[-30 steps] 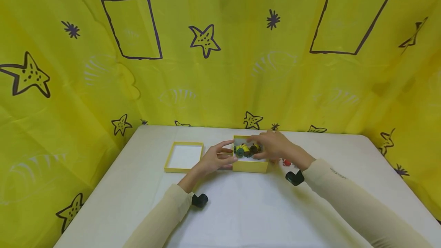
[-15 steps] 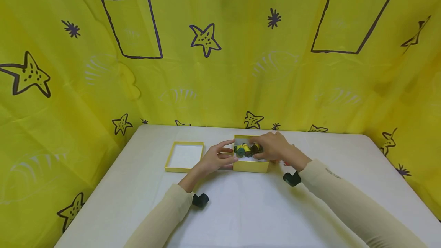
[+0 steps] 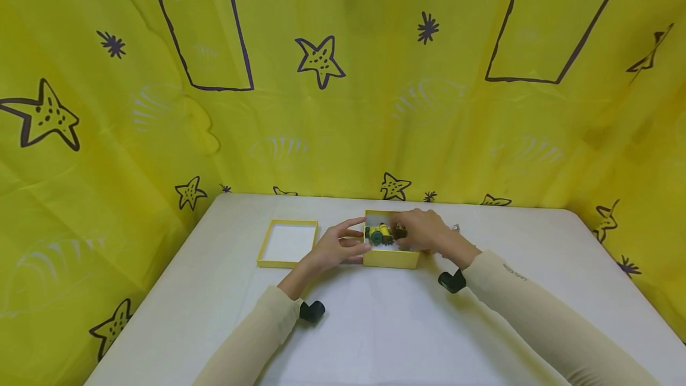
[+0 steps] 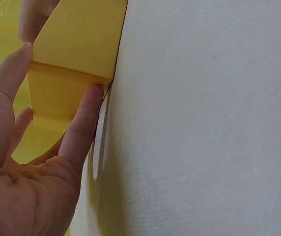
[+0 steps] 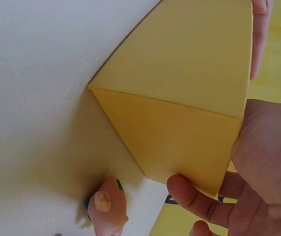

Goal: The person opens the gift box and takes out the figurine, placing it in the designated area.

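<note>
Curtain (image 3: pixel 364 118): evenly lit in the head view, with darker folds toward the right.
Tabletop (image 3: pixel 375 332): fairly bright in the head view; grey and dim in the left wrist view.
Right sleeve (image 3: pixel 552 314): soft-edged shadow on the tabletop (light diffuse, apparently from above).
Box (image 5: pixel 184 54): one wall paler, the adjoining wall deeper in tone.
Pink toy (image 5: pixel 110 211): blurred shadow alongside.
Box contents (image 3: pixel 379 234): fine detail poorly resolved.
Printed rectangles (image 3: pixel 233 34): wide-angle stretch, tops leaning outward.
</note>
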A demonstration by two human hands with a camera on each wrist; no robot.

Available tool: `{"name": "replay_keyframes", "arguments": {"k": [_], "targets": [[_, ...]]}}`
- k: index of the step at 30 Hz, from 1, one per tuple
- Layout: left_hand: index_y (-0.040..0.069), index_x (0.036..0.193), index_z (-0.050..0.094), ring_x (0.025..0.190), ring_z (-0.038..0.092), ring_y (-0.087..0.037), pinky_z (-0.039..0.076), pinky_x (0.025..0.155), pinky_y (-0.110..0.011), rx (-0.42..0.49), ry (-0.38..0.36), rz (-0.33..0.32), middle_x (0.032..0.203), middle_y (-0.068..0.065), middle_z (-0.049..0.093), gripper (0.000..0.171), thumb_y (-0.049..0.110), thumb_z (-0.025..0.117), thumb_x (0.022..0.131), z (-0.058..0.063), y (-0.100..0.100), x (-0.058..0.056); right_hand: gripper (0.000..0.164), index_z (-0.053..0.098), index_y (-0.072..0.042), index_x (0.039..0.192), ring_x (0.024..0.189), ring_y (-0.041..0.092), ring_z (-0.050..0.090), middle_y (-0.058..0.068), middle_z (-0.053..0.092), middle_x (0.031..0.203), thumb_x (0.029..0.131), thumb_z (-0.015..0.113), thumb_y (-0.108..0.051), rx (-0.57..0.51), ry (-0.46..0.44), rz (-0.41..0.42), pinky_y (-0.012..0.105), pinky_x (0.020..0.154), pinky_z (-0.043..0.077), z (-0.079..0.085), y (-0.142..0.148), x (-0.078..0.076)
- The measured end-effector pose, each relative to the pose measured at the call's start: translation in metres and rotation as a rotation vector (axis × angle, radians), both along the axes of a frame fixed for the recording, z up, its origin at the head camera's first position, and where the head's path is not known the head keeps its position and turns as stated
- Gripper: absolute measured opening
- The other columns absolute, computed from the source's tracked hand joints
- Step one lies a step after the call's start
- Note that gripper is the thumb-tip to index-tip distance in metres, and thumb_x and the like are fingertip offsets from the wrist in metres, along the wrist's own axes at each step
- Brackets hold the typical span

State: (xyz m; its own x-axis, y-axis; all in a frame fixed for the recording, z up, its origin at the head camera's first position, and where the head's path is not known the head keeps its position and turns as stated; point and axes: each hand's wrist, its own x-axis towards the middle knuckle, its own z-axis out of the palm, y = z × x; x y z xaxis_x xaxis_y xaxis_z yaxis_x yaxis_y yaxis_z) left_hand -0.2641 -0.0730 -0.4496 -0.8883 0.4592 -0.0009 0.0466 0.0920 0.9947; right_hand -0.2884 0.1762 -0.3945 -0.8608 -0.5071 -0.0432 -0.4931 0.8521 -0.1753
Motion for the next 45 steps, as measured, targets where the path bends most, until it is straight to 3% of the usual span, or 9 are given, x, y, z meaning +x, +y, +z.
{"name": "replay_keyframes", "arguments": {"k": [8, 14, 30, 45], "targets": [[0.015, 0.158, 0.041, 0.120, 0.064, -0.031, 0.062, 0.085, -0.039, -0.005, -0.004, 0.003, 0.140, -0.024, 0.054, 0.075, 0.012, 0.078, 0.093, 0.000, 0.001, 0.000, 0.018, 0.073, -0.019, 0.101, 0.081, 0.021, 0.060, 0.001, 0.071, 0.098, 0.087, 0.084, -0.020, -0.030, 0.004, 0.018, 0.044, 0.070, 0.049, 0.000, 0.001, 0.000], [0.015, 0.159, 0.041, 0.120, 0.064, -0.032, 0.062, 0.086, -0.041, 0.002, -0.016, -0.001, 0.140, -0.025, 0.053, 0.075, 0.010, 0.077, 0.093, 0.001, 0.001, 0.000, 0.018, 0.075, -0.019, 0.101, 0.093, 0.024, 0.066, 0.004, 0.074, 0.104, 0.086, 0.085, -0.020, -0.058, -0.006, 0.034, 0.047, 0.074, 0.053, 0.001, 0.003, 0.001], [0.017, 0.158, 0.042, 0.119, 0.065, -0.031, 0.062, 0.085, -0.040, -0.003, -0.022, 0.005, 0.140, -0.023, 0.054, 0.075, 0.013, 0.079, 0.093, 0.001, 0.000, 0.001, 0.020, 0.076, -0.020, 0.102, 0.095, 0.025, 0.066, 0.001, 0.074, 0.103, 0.085, 0.086, -0.022, -0.077, -0.001, 0.028, 0.051, 0.079, 0.050, 0.001, 0.004, 0.001], [0.019, 0.157, 0.043, 0.121, 0.064, -0.032, 0.062, 0.085, -0.040, -0.005, -0.013, 0.004, 0.141, -0.023, 0.054, 0.075, 0.013, 0.080, 0.092, 0.003, 0.000, 0.002, 0.028, 0.077, -0.015, 0.107, 0.093, 0.025, 0.064, 0.002, 0.072, 0.101, 0.082, 0.089, -0.016, -0.230, -0.015, 0.044, 0.046, 0.082, 0.054, 0.008, 0.011, 0.001]]}}
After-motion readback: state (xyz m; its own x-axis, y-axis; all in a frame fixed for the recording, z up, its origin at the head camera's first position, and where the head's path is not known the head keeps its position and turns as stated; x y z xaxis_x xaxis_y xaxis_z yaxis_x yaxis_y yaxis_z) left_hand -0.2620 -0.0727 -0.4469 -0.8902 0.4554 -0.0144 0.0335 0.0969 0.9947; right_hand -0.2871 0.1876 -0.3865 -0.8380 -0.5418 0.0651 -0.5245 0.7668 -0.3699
